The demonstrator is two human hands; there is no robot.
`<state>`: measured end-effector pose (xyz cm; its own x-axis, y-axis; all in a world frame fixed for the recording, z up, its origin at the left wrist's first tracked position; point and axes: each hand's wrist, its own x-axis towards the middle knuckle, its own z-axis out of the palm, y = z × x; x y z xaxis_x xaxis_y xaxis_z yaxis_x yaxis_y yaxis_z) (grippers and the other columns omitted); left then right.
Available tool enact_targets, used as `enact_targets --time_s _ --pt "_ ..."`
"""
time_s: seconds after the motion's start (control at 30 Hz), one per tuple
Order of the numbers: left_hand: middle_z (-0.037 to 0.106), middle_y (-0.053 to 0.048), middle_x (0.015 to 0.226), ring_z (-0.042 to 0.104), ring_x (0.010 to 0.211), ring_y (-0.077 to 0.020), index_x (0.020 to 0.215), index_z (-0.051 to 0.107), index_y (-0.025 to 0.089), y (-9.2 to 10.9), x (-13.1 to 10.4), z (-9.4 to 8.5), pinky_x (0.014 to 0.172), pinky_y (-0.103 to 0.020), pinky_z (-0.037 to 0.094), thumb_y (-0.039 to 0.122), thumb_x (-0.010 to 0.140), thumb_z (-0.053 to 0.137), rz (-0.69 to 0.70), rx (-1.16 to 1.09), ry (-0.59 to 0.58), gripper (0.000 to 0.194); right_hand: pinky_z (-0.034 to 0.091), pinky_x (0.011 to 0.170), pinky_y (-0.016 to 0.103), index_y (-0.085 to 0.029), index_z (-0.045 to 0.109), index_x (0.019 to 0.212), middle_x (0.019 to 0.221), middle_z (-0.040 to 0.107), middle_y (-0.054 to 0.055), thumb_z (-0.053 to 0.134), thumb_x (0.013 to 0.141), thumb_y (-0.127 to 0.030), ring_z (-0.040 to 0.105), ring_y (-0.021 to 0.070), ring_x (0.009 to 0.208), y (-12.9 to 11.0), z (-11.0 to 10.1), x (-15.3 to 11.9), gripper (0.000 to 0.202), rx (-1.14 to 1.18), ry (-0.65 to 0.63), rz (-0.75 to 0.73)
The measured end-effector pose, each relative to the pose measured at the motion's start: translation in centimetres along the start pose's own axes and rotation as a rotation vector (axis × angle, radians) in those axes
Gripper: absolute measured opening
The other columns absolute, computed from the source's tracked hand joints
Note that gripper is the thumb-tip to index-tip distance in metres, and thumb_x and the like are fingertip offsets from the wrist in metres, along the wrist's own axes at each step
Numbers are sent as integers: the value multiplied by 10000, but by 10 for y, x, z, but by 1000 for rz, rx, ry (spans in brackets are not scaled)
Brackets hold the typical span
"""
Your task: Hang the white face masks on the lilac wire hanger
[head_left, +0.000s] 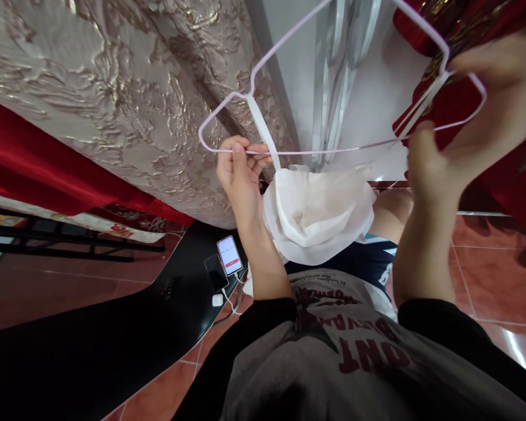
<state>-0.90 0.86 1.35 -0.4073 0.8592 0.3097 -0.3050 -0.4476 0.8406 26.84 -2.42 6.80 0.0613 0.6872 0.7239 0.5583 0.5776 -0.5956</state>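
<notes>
Your left hand (241, 172) is pinched on the lower bar of the pale pink hanger (252, 79), close to its left end, with thumb and fingers together on the bar. Your right hand (460, 155) is at the hanger's other end, blurred, its thumb and forefinger apart on either side of the frame; you cannot tell from this view whether it also grips the strap there. The white garment (318, 213) hangs in front of you between your forearms, one white strap (263, 130) looped over the hanger's left notch and thin straps running to the right notch. Beside your left arm, the black surface (114, 345) carries a lit phone (229, 255), a dark phone (216, 273) touching or just beside it, and a small white case (217, 300). An embossed curtain (114, 88) drapes at your left, above the red tiled floor (491, 275).
</notes>
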Motion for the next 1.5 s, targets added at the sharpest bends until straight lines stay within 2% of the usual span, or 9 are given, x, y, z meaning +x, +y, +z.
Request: enact_targets --time_s 0.13,0.33,0.53,0.63,0.77,0.87,1.13,1.33,1.5 --pt "793 -40 978 811 936 -213 1100 663 266 -12 -1 -7 924 -327 660 695 1082 722 75 13 -105 433 528 1174 593 -323 762 1215 1120 790 50 642 1030 -476 715 296 1091 12 41 -29 269 -80 -205 -151" --pt "829 -89 1296 778 1273 -309 1199 801 283 2 -14 -23 1130 -455 627 774 1046 723 -28 208 -409 520 447 1256 641 -313 755 1299 1225 815 45 579 1102 -440 697 286 1149 15 72 -50 292 -203 -136 -83" --pt "793 -69 959 745 900 -233 1144 898 266 63 -26 -18 755 -335 623 621 1096 753 -8 300 -560 386 380 1337 696 -344 760 1136 1047 799 21 585 1118 -441 695 274 1125 16 66 -49 200 -162 -43 -73" --pt "762 -88 946 707 837 -218 1132 916 242 78 -11 -10 520 -289 499 604 1080 750 9 21 -465 401 348 1377 706 -387 752 1116 1068 810 30 572 1123 -439 688 273 1106 15 59 -45 187 -197 -78 -15" --pt "818 -27 1314 739 1274 -192 1145 861 264 70 18 -17 601 -230 577 406 1195 471 101 -157 -64 419 343 1371 761 -373 762 1144 1069 815 25 583 1118 -425 700 282 1122 21 49 -42 188 -190 -107 -71" --pt "832 -13 1360 727 1386 -222 1174 816 278 49 23 -29 583 -207 531 319 1132 630 148 -83 171 194 347 1387 722 -412 759 1190 1098 813 14 584 1123 -392 702 273 1158 24 48 -44 188 -168 -113 -81" --pt "808 -85 995 805 1047 -244 991 790 242 16 -17 5 504 -225 457 438 1122 769 -63 -127 -180 237 427 1343 714 -358 742 1382 1341 810 31 659 1091 -409 737 300 1327 6 67 -54 307 -51 -136 -162" --pt "669 -57 859 810 1026 -259 923 692 243 19 -19 16 562 -245 493 376 1127 767 -154 -175 -163 255 648 943 509 -289 714 1365 1324 706 128 676 1049 -409 743 287 1136 54 39 -45 340 98 463 30" --pt "668 -44 873 799 981 -214 933 699 240 14 -18 18 587 -216 518 311 1127 746 -129 -219 -156 212 499 659 390 -246 843 999 852 725 38 710 930 -227 453 119 585 51 10 -14 151 244 131 383"
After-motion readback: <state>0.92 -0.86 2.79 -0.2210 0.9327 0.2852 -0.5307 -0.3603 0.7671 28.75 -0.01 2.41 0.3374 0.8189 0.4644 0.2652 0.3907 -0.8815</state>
